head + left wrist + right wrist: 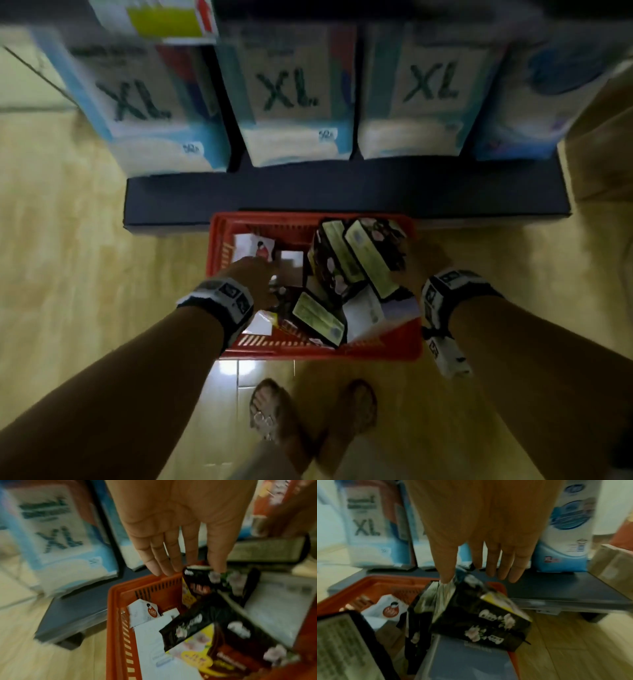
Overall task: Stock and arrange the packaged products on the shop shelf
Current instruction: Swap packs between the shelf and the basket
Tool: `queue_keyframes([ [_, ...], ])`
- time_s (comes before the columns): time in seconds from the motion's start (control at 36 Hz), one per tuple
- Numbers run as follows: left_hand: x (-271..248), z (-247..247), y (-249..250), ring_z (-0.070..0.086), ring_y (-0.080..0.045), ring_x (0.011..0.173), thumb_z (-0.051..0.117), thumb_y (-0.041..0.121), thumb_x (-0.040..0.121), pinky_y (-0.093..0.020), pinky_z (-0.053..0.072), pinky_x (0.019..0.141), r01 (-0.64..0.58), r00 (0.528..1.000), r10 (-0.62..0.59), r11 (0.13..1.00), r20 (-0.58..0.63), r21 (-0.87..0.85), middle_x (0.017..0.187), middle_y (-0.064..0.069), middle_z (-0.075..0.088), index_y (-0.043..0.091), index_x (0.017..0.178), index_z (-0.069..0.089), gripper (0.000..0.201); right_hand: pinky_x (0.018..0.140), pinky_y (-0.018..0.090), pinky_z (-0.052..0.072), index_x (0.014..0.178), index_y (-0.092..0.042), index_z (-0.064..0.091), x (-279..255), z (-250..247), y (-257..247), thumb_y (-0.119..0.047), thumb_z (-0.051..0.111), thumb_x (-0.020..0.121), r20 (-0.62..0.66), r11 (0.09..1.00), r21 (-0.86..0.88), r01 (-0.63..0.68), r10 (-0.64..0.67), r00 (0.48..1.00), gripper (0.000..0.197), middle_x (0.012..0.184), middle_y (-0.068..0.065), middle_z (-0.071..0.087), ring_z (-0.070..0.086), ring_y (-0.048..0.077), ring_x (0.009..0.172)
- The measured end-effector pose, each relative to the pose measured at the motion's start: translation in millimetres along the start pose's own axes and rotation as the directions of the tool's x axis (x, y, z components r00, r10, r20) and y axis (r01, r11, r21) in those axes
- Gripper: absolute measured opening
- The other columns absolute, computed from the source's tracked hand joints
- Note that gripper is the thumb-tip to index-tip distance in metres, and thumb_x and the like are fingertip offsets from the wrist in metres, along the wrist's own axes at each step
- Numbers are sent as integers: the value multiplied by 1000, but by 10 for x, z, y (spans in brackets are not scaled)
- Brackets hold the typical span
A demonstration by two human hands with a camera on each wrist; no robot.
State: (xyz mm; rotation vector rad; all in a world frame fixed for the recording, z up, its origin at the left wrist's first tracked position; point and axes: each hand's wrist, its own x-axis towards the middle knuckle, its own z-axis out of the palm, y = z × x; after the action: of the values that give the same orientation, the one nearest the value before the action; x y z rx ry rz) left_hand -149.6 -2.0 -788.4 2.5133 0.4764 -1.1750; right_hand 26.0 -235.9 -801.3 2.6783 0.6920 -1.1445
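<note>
A red plastic basket (219,240) stands on the floor in front of the low dark shelf (342,192). It holds black floral packs (359,260), a small white box with a red figure (253,248) and other flat packs. My left hand (253,274) reaches in at the left. In the left wrist view its fingers (171,555) are straight, and one fingertip touches the top of a black pack (202,582). My right hand (419,260) is at the right side of the tilted black packs. Its fingers (489,555) are straight, with the thumb on a pack's top edge (479,622).
Large blue-and-white packs marked XL (291,96) stand in a row on the shelf, with another blue pack (570,534) at the right end. A cardboard box (603,144) stands to the right. My sandalled feet (274,411) are just behind the basket on the tiled floor.
</note>
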Motion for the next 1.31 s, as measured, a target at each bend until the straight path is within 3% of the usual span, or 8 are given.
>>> queue_keyframes([
  [0.14,475,392,214,42,-26,129,72,47,73,-42,38,106,-233,972,226,917,60,324,136,-1,46,30,136,42,72,110,48,32,151,-18,12,409,305,-234,-53,68,77,-167,991,-106,82,-99,981,99,153,16,24,26,36,140],
  [0.25,766,644,277,26,-33,138,75,49,71,-50,26,112,-287,957,227,827,180,483,151,-8,27,32,148,12,102,99,54,42,152,-22,-11,566,447,-352,-64,71,68,-188,977,-208,50,-90,978,125,149,24,23,30,44,134],
  [0.42,776,680,284,48,-30,122,53,47,89,-42,41,99,-204,973,142,896,180,395,138,-10,47,21,140,39,59,98,52,44,151,-18,-14,511,397,-388,-47,73,76,-222,976,-213,32,-80,972,118,148,23,25,33,43,131],
  [0.5,608,547,234,44,-34,125,57,34,89,-46,42,100,-177,981,139,929,135,326,140,-12,39,25,146,27,65,102,51,42,151,-14,-12,386,328,-359,-30,66,84,-190,980,-195,45,-83,978,105,151,22,22,32,44,133],
  [0.78,-471,-244,-139,53,-27,116,66,68,65,-39,48,93,5,997,7,989,-81,147,132,-3,45,29,147,14,104,113,47,28,149,-10,-19,-415,-468,-409,-29,69,84,-62,990,-117,78,-85,994,112,156,20,15,25,39,140],
  [0.89,-1061,-719,-173,58,-27,108,59,85,47,-37,49,89,36,986,-21,996,-165,87,121,1,53,38,136,26,106,109,42,35,153,-14,-8,-875,-1061,-575,-36,65,85,-114,984,-98,149,-160,980,103,151,17,30,39,35,132],
  [1.03,-1711,-1441,-225,49,-31,122,78,59,57,-40,44,98,60,977,-60,998,-203,-4,135,-6,45,28,142,29,103,92,33,46,145,-20,26,-1512,-1952,-800,-33,72,75,-145,963,76,259,-246,958,84,133,9,52,55,29,117],
  [1.31,-3346,-2604,-316,50,-27,123,83,42,66,-36,45,95,83,911,-125,989,-393,-122,141,-3,44,30,143,27,96,58,27,49,129,-18,41,-2966,-3469,-1146,-9,71,66,-247,940,7,342,-330,911,70,99,8,61,62,25,83],
])
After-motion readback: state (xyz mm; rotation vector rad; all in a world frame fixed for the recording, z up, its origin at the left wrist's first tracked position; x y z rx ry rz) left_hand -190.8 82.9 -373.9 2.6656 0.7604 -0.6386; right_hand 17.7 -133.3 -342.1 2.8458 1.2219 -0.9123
